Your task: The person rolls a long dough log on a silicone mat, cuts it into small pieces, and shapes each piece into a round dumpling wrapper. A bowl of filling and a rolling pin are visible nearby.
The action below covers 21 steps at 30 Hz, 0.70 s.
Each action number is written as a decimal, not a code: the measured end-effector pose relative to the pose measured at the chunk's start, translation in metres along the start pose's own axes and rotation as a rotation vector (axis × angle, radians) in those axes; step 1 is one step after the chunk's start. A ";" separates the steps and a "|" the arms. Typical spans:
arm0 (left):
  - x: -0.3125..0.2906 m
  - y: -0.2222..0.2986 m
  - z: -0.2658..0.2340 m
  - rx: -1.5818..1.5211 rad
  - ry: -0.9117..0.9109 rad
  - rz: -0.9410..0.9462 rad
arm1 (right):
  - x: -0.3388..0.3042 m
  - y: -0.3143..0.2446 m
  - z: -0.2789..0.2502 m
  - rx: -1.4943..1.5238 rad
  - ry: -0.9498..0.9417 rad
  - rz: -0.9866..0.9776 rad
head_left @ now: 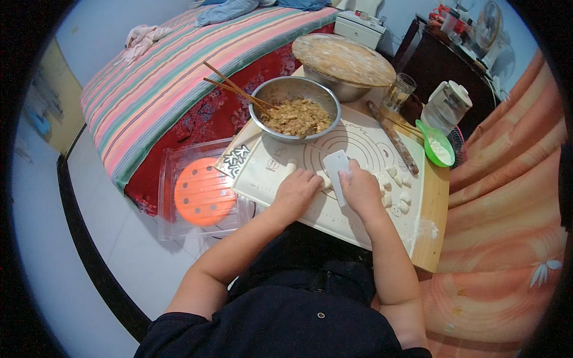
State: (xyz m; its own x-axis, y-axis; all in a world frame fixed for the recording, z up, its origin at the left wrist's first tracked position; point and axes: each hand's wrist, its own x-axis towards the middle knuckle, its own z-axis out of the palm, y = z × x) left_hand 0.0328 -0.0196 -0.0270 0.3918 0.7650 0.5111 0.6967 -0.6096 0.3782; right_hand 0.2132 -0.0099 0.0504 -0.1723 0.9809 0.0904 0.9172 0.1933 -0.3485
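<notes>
A white flat dough scraper (334, 173) stands on edge in my right hand (361, 188), its lower edge down at the mat. Under my left hand (298, 190) lies a rope of dough (291, 167); one end shows past the fingers, and another bit peeks out beside the scraper. My left fingers are curled over the rope and hide its middle. Several small cut dough pieces (387, 182) are scattered to the right of my right hand. Everything rests on a cream kneading mat (262, 185) printed with circles.
Beyond my hands is a steel bowl (258, 121) of minced filling with chopsticks (230, 86) in it. A rolling pin (393, 137), a green scoop (440, 152) with flour, a glass (401, 89) and a clear pitcher (449, 106) stand right. A floured round board (343, 56) covers another bowl.
</notes>
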 end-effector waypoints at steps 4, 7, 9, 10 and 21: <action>0.000 -0.005 -0.022 0.045 -0.106 0.044 | 0.003 0.000 0.005 -0.006 -0.015 -0.016; -0.008 -0.017 -0.048 0.293 -0.173 0.143 | 0.002 0.000 0.005 -0.010 -0.008 -0.012; -0.010 -0.026 -0.054 0.315 -0.245 0.143 | 0.002 -0.001 0.006 -0.010 -0.005 -0.012; -0.010 -0.030 -0.055 0.348 -0.266 0.144 | 0.003 -0.001 0.006 -0.009 -0.007 -0.019; -0.012 -0.005 -0.018 -0.002 -0.013 -0.066 | 0.011 -0.019 0.023 -0.026 -0.081 0.058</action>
State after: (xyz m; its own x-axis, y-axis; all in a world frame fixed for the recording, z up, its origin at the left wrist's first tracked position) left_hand 0.0139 -0.0294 -0.0212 0.3526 0.8062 0.4751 0.7202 -0.5579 0.4123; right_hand 0.1854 -0.0023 0.0366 -0.1461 0.9893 -0.0051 0.9353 0.1364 -0.3265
